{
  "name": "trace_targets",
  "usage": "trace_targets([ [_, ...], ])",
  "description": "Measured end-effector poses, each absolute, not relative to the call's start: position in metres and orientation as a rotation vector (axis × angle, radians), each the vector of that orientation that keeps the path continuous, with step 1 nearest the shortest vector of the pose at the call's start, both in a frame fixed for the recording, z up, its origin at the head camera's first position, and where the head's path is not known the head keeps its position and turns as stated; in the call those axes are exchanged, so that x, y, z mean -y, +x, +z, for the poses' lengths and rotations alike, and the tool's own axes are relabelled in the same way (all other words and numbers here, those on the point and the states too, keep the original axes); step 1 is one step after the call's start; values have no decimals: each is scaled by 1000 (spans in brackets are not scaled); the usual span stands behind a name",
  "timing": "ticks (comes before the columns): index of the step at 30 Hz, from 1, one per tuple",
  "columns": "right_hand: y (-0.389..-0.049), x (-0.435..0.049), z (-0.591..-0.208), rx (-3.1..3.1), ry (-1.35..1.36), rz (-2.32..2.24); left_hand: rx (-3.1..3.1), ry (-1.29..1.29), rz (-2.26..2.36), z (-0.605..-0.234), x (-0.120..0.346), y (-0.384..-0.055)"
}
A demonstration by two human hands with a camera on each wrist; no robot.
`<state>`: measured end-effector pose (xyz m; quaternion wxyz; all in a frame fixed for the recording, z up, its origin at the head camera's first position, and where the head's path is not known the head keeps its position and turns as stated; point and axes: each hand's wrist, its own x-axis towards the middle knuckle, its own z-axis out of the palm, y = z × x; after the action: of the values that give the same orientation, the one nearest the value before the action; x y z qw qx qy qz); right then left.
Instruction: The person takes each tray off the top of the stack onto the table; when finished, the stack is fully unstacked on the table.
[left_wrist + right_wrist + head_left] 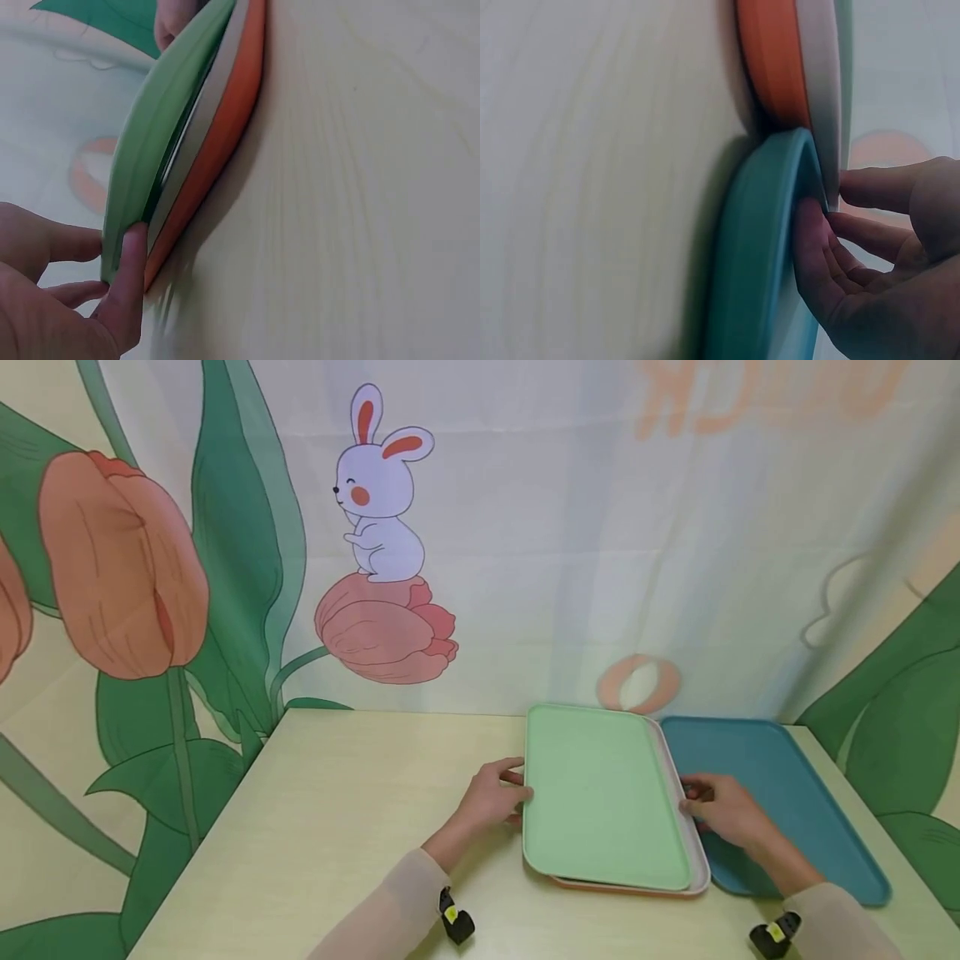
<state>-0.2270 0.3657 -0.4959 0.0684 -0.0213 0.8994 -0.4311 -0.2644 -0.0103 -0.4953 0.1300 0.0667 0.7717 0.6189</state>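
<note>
A light green tray lies on top of a pale grey tray, slightly offset to the left. Below them is an orange tray, its side showing in both wrist views. My left hand pinches the green tray's left edge, where a dark gap separates it from the grey one. On the other side, my right hand holds the grey tray's right rim between its fingers. Those fingers hang over a blue tray, which touches the stack's right side.
The trays rest on a pale wooden table. Behind it hangs a curtain printed with tulips and a rabbit. Black wrist cameras sit on both sleeves.
</note>
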Motion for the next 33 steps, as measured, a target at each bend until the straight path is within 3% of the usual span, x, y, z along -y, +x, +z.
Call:
trace_targets([
  [12,-229,-366,-494,-2718,-32,-1266,-1966,105,2006,-500,40,-263],
  [33,-228,-362,-492,-2731,-24,-1239,-2138,-2,1868,-474,139,-266],
])
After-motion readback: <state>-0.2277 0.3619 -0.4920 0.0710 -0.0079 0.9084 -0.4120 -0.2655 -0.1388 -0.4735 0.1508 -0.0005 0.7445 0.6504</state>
